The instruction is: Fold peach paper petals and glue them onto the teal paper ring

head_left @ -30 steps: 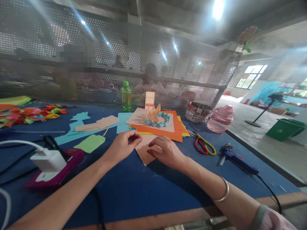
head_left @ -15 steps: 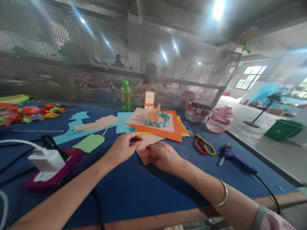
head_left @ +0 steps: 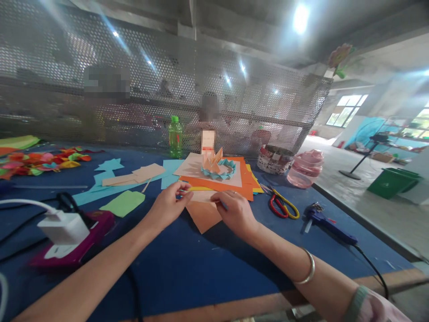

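A sheet of peach paper (head_left: 203, 216) lies folded over at its far side, one corner pointing toward me. My left hand (head_left: 174, 200) pinches the left end of the fold between thumb and fingers. At the fold's right end, my right hand (head_left: 236, 212) has its thumb and fingertips closed on the same paper. Just beyond sits a stack of coloured sheets with an orange sheet (head_left: 247, 190) showing. On that stack stand a blue folded-paper ring (head_left: 229, 170) and peach folded-paper points (head_left: 214, 163).
Scissors (head_left: 283, 205) and a blue glue gun (head_left: 330, 223) lie to the right. Behind them stand a woven basket (head_left: 273, 162) and a pink bottle (head_left: 305, 169). A green bottle (head_left: 175, 137) is at the back. A purple power strip (head_left: 97, 230) and green paper (head_left: 124, 203) lie left.
My right hand has shifted up and right, uncovering more of the peach paper. My left hand has moved slightly left, so the hands are farther apart along the fold.
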The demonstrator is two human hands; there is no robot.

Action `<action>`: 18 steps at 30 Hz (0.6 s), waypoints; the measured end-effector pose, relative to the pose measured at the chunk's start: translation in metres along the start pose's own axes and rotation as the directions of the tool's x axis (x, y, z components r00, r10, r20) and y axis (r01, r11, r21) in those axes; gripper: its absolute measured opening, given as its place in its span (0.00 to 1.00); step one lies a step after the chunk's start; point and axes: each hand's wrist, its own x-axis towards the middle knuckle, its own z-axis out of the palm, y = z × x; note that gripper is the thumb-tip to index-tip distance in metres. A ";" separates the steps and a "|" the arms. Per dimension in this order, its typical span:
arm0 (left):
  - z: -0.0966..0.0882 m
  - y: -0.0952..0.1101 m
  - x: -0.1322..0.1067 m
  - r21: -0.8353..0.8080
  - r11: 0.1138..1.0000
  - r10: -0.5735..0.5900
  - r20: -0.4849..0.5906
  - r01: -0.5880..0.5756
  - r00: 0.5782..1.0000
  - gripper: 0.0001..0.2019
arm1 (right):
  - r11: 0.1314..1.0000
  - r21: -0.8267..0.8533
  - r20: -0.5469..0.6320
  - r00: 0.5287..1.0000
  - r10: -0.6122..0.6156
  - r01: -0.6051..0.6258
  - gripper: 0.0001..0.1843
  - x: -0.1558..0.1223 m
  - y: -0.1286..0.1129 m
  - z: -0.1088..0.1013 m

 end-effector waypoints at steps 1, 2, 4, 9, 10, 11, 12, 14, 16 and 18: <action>0.000 0.001 0.001 -0.065 0.996 -0.061 -0.019 0.059 0.998 0.19 | 1.000 0.019 -0.049 0.999 -0.012 0.013 0.15 0.001 -0.002 -0.002; -0.001 0.001 0.001 -0.124 0.986 -0.113 -0.019 0.110 0.993 0.21 | 0.999 0.035 -0.085 0.996 -0.029 0.032 0.15 0.002 -0.003 -0.004; -0.003 0.004 0.001 -0.248 0.945 -0.202 0.075 0.214 0.977 0.21 | 0.994 0.060 -0.127 0.989 -0.079 0.087 0.15 0.002 -0.006 -0.007; -0.005 0.014 -0.004 -0.505 0.715 -0.308 0.394 0.484 0.866 0.15 | 0.985 0.070 -0.164 0.976 -0.143 0.157 0.14 0.001 -0.009 -0.008; -0.005 0.015 -0.004 -0.512 0.708 -0.313 0.389 0.486 0.866 0.16 | 0.988 0.068 -0.177 0.976 -0.125 0.139 0.15 0.001 -0.010 -0.008; -0.005 0.016 -0.005 -0.516 0.712 -0.318 0.367 0.476 0.874 0.17 | 0.991 0.074 -0.194 0.976 -0.097 0.113 0.15 0.001 -0.011 -0.008; -0.005 0.016 -0.005 -0.522 0.718 -0.320 0.339 0.460 0.884 0.17 | 0.992 0.092 -0.208 0.976 -0.063 0.083 0.17 0.001 -0.012 -0.008; -0.005 0.016 -0.004 -0.540 0.722 -0.326 0.285 0.432 0.901 0.16 | 0.985 0.170 -0.223 0.974 0.024 0.015 0.18 0.002 -0.014 -0.008; -0.005 0.015 -0.004 -0.554 0.722 -0.333 0.247 0.414 0.910 0.14 | 0.946 0.312 -0.201 0.967 0.160 -0.092 0.15 0.003 -0.015 -0.008; -0.005 0.015 -0.003 -0.557 0.728 -0.329 0.227 0.400 0.917 0.13 | 0.842 0.492 -0.115 0.942 0.316 -0.223 0.13 0.004 -0.014 -0.005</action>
